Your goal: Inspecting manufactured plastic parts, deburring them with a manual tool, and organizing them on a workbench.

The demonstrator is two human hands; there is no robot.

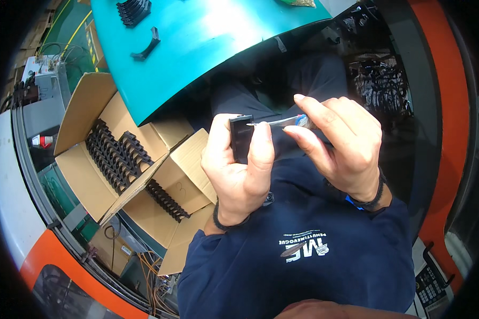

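Note:
My left hand [235, 178] is closed around a black plastic part [241, 139], held upright between the thumb and fingers in front of my body. My right hand [348, 143] grips a thin-bladed knife [281, 122] whose handle end looks wrapped in white and blue. The blade points left, and its tip lies at the edge of the black part, close to my left thumb. How the right fingers close on the handle is partly hidden.
A green-topped table [197, 48] ahead bears curved black parts [148, 45]. To the left, an open cardboard box [82, 183] holds rows of black parts; a second box [157, 228] beside it holds more. An orange frame post [446, 106] stands at the right.

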